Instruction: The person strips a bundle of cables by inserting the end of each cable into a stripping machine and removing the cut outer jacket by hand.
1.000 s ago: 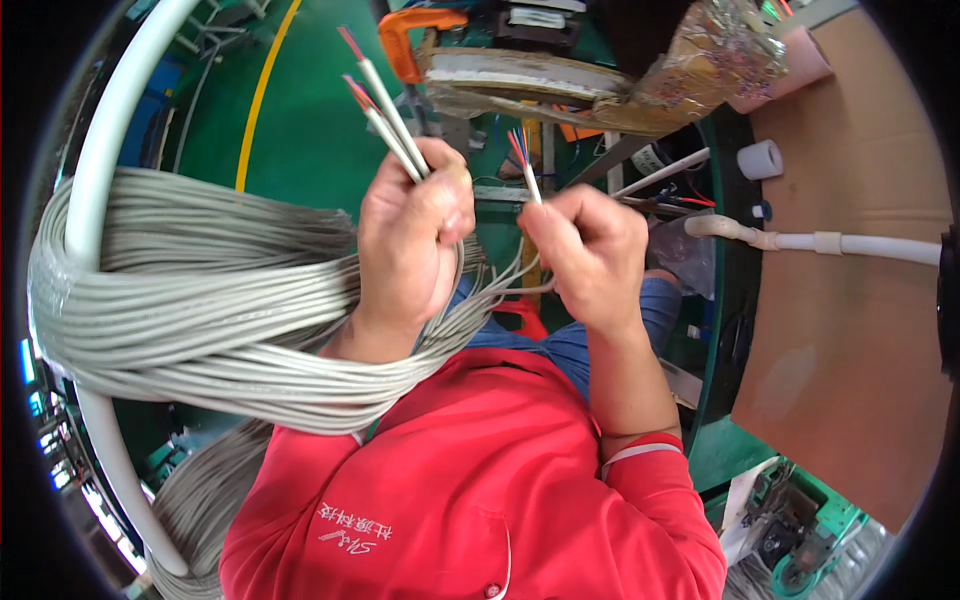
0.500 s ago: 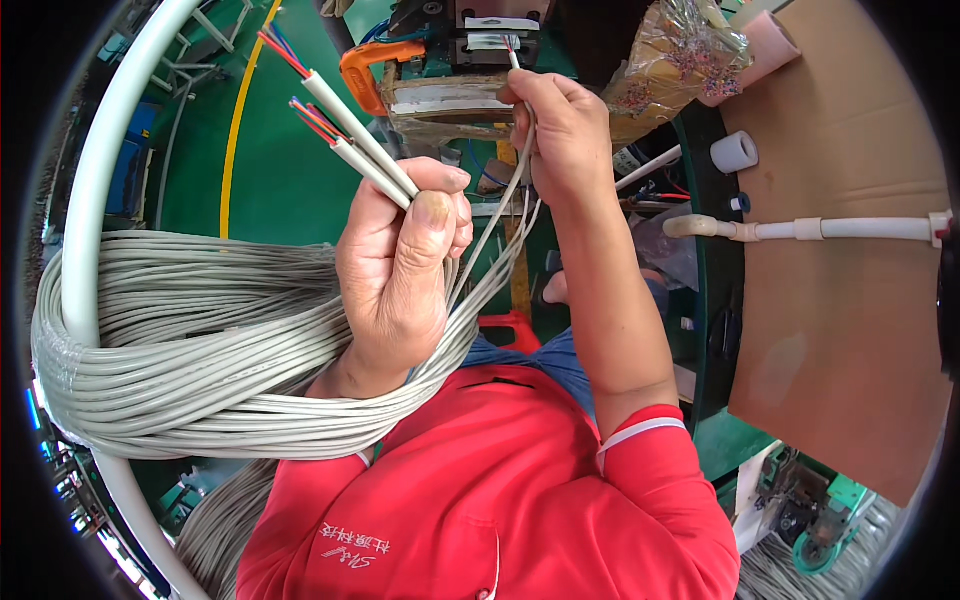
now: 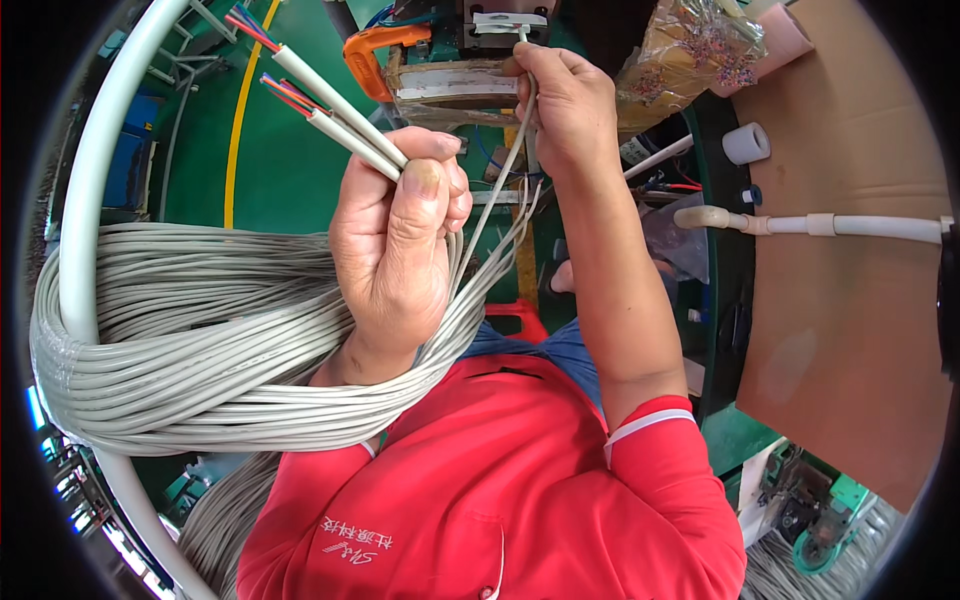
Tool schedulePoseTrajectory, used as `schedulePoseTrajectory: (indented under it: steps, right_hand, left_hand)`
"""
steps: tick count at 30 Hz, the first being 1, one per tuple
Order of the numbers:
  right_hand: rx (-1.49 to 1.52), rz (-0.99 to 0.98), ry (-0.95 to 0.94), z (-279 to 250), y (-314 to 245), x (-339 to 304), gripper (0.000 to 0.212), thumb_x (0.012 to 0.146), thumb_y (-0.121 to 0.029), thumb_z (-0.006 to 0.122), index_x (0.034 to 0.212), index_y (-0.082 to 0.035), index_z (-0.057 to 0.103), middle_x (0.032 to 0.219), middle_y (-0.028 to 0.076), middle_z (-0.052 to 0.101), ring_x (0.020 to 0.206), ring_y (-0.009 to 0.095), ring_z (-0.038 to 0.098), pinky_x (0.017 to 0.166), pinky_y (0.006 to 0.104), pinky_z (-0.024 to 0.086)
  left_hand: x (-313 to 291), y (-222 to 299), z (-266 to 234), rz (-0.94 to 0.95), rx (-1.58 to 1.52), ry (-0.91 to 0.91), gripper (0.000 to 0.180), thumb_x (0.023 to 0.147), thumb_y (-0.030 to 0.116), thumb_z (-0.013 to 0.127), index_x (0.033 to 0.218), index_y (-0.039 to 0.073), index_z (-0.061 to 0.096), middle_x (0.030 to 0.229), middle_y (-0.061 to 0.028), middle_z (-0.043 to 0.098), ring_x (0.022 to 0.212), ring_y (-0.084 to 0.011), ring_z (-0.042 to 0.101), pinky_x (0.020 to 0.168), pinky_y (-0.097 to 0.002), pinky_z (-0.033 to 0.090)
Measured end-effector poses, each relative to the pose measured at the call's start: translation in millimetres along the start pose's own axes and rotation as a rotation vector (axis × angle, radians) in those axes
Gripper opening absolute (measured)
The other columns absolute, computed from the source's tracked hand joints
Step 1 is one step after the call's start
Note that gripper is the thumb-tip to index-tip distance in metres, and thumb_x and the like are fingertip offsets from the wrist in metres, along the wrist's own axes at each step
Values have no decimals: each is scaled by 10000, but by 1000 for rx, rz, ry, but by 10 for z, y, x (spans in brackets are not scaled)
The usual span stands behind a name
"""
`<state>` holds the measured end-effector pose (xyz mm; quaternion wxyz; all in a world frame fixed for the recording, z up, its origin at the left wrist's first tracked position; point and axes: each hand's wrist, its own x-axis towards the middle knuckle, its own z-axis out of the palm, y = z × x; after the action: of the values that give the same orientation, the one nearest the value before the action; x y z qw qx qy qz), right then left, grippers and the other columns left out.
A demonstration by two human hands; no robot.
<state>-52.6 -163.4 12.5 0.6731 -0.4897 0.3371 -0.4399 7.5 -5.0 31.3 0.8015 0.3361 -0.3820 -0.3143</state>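
Note:
My left hand (image 3: 400,230) is closed round the ends of a few grey cables (image 3: 335,108), pinched under the thumb. Their jackets are cut back, so thin red, blue and other coloured wires (image 3: 252,27) stick out at the upper left. Farther off, my right hand (image 3: 565,105) pinches a single grey cable (image 3: 522,120) near its end. That cable's tip reaches the slot of a dark machine (image 3: 508,38); its wires are mostly hidden there. A thick bundle of grey cable (image 3: 230,370) hangs over a white pipe (image 3: 82,240) and passes around my left forearm.
An orange clamp-like handle (image 3: 368,62) sits left of the machine's worn front ledge (image 3: 455,82). To the right are a plastic-wrapped bundle of coloured wire ends (image 3: 690,60), a white roll (image 3: 746,145), a white pipe arm (image 3: 860,228) and brown board (image 3: 840,330).
My right hand has pushed the cable tip slightly farther toward the machine, and its coloured wires show less. The left hand with its cables has shifted a little up and left.

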Motion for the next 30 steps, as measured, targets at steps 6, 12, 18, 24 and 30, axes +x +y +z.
schedulePoseTrajectory:
  steps: [6, 12, 18, 24, 30]
  right_hand:
    - [-310, -74, 20, -16, -178, -584, 262, 857, -220, 643, 742, 15, 660, 583, -2, 546, 538, 45, 466, 490, 211, 350]
    - [-252, -221, -42, -202, 40, -942, 210, 901, -188, 664, 900, 21, 676, 711, 5, 588, 614, 45, 508, 549, 188, 393]
    - [-245, -552, -74, -259, 98, -1066, 235, 827, -135, 719, 1008, 5, 666, 852, 68, 616, 582, 94, 519, 530, 237, 432]
    - [-261, -346, -104, -239, 42, -1248, 114, 857, -98, 681, 892, 10, 687, 682, 70, 639, 584, 97, 590, 528, 234, 448]
    - [-380, -274, -303, -311, 4, -1314, 116, 813, -91, 715, 771, 9, 675, 604, 45, 599, 499, 67, 523, 463, 224, 399]
  left_hand:
    - [-100, -32, -77, -59, -29, 5, 209, 984, 115, 487, 1120, -38, 526, 809, -47, 507, 716, -86, 436, 645, -220, 386]
    - [-249, -102, -125, -246, 92, 71, 244, 960, 108, 551, 1159, -33, 534, 831, -42, 581, 735, -80, 524, 678, -208, 437]
    - [-379, -121, -112, -471, 122, -1, 143, 906, 74, 635, 991, -7, 553, 822, -43, 624, 730, -90, 604, 672, -223, 511]
    - [-350, -88, -208, -372, 294, 91, 202, 925, 155, 629, 1016, -25, 617, 779, -27, 626, 693, -78, 587, 651, -212, 494]
    - [-297, -4, -211, -376, 187, 42, 220, 890, 150, 681, 1010, -28, 636, 818, -6, 630, 691, -36, 523, 614, -175, 426]
